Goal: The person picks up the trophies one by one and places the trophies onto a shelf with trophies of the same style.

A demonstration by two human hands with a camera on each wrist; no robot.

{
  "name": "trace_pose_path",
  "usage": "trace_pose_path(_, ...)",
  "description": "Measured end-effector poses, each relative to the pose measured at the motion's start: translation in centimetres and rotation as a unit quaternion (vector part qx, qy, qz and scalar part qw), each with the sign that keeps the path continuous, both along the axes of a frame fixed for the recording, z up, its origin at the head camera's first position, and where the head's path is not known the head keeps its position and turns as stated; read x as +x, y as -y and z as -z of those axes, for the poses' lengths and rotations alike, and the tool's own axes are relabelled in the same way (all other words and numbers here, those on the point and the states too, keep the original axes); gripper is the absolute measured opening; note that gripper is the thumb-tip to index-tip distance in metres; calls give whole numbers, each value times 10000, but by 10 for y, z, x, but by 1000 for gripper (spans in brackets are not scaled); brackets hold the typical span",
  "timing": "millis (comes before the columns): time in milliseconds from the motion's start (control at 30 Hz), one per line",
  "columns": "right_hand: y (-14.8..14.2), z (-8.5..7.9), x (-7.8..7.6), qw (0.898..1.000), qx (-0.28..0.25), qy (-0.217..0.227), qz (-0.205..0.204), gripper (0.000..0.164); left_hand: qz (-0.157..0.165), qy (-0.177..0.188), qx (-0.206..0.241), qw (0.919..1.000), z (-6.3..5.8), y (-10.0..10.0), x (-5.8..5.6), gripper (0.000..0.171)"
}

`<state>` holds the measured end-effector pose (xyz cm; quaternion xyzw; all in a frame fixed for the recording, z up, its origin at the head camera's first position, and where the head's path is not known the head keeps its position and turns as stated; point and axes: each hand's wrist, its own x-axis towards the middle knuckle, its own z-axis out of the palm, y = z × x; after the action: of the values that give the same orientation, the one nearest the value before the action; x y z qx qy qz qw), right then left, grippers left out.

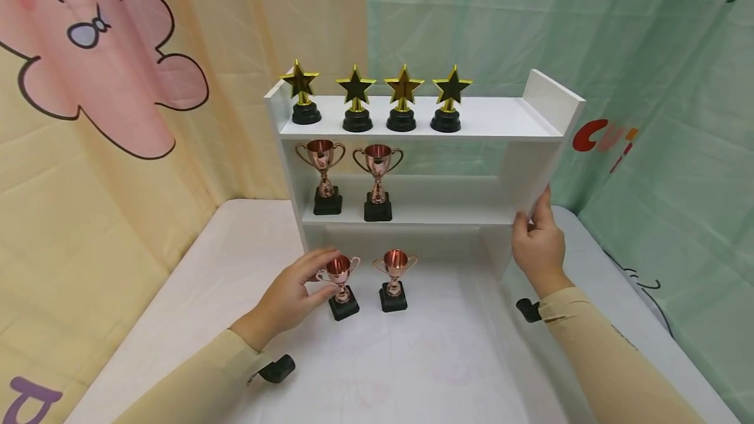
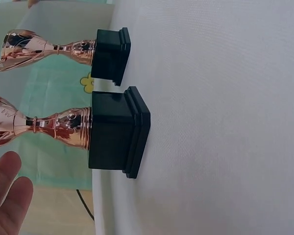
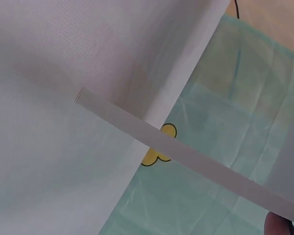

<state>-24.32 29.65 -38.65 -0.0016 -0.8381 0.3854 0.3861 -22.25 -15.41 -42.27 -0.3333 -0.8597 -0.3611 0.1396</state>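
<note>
My left hand (image 1: 294, 290) is at a small rose-gold trophy cup (image 1: 342, 294) with a black base, on the white table under the shelf. Its fingers and thumb curve around the cup's left side. In the left wrist view, two fingers (image 2: 6, 171) hang just beside that cup, whose top is cut off. A second small trophy cup (image 1: 393, 288) stands to its right. My right hand (image 1: 538, 247) grips the right side panel of the white shelf (image 1: 448, 221), thumb in front. The right wrist view shows the panel's edge and a fingertip (image 3: 276, 224).
Two larger rose-gold trophy cups (image 1: 377, 182) stand on the middle board, toward the left. Several gold star trophies (image 1: 356, 98) line the top board. The white table (image 1: 412, 371) extends forward; printed curtains (image 1: 665, 116) hang behind it and at the sides.
</note>
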Motion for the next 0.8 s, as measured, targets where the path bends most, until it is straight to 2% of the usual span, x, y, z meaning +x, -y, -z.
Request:
trace_pose_path(467, 0, 0, 2, 10000, 78, -39, 10, 68, -139, 235, 329, 9991, 7, -9, -3, 54)
trace_pose_path(800, -1, 2, 1, 9994, 244, -231, 108, 65, -78, 423, 612, 9972, 10, -11, -3, 49)
